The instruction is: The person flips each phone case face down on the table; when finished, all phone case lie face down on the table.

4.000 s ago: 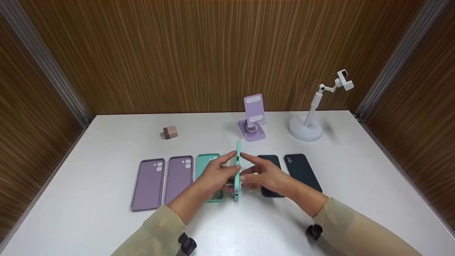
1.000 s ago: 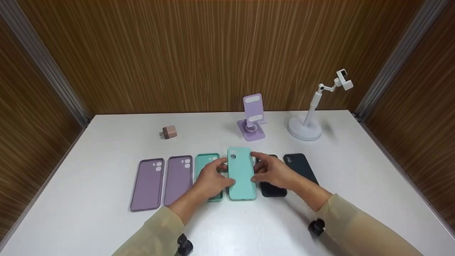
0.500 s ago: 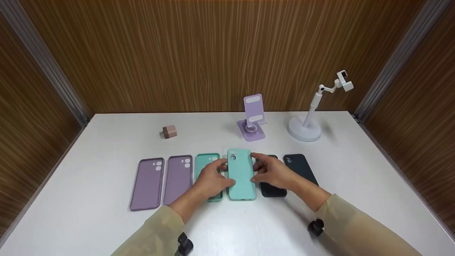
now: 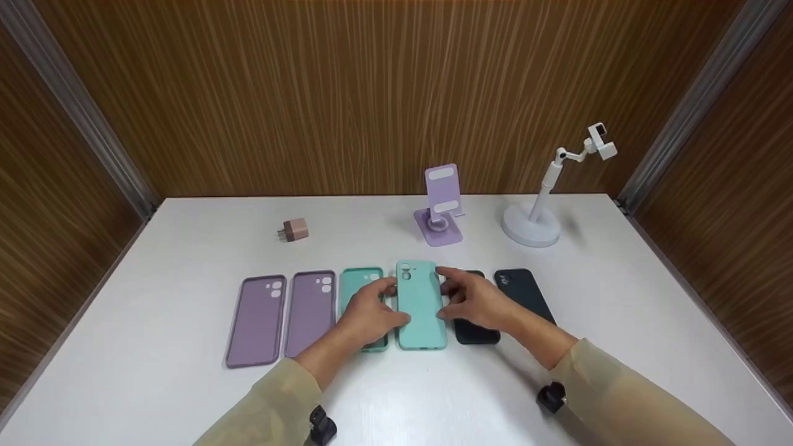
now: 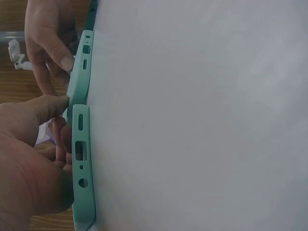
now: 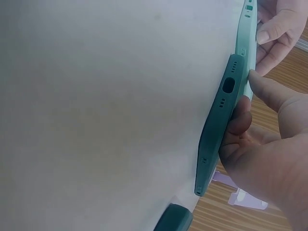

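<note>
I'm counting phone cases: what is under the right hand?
Under the right hand lies a dark phone case; its lower end and a bit of its top edge show. The hand covers most of its middle, which cannot be seen.

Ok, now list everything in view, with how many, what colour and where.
Purple phone cases: two, purple, row's left end
Teal phone case: one, green, third from left
Mint phone case: one, light green, fourth
Dark phone cases: two, dark green, row's right end
Charger plug: one, pink and brown, back left
Phone stand: one, purple, back centre
Jointed stand: one, white, back right
Table: one, white, underneath
Panels: three, brown, back and sides
Metal strips: two, grey, corners
Wrist devices: two, black, at the sleeves
Sleeves: two, pale khaki, front
Hands: two, bare, at the mint case's edges
</note>
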Available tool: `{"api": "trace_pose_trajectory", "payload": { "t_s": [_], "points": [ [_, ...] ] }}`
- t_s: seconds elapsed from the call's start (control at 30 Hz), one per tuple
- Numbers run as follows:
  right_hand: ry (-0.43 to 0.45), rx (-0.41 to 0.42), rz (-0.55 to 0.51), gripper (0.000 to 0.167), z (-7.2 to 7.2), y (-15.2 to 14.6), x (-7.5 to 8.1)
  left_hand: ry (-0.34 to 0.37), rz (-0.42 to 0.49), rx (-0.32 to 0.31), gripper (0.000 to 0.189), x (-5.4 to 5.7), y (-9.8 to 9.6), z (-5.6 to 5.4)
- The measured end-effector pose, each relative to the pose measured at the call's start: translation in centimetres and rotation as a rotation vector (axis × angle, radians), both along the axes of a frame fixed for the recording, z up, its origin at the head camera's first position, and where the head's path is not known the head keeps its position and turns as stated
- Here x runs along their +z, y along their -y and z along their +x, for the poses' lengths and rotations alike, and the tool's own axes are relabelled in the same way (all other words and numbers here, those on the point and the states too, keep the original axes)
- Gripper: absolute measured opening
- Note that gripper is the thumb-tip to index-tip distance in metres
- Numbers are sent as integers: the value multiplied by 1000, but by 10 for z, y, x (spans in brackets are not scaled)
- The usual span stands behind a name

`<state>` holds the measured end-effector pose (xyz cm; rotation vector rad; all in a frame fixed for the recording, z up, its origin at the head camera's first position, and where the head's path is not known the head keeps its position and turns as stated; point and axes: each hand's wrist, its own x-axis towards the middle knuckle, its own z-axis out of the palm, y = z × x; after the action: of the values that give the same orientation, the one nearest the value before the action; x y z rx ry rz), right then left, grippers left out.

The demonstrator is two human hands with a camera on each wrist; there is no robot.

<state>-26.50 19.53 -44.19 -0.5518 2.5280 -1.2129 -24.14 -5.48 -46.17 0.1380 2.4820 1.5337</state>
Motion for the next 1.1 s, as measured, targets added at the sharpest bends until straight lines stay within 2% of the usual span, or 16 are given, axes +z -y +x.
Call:
{"api": "trace_pose_trajectory", "payload": {
  "t_s": [0.43,0.6,0.8,0.9,1.1],
  "points": [
    [-28,2,19,83,2,2,1,-2,-45,18,77,3,-2,4],
    [-33,-29,18,82,0,2,-1,6,-57,31,78,3,-5,3],
    [-37,-83,-16,79,0,3,0,-39,-52,20,75,6,-6,5],
    [-35,-99,-31,77,1,4,1,-79,-36,19,70,12,-1,8],
    [-8,-122,-88,72,7,9,10,-159,-14,25,64,35,19,14]
  ]
}}
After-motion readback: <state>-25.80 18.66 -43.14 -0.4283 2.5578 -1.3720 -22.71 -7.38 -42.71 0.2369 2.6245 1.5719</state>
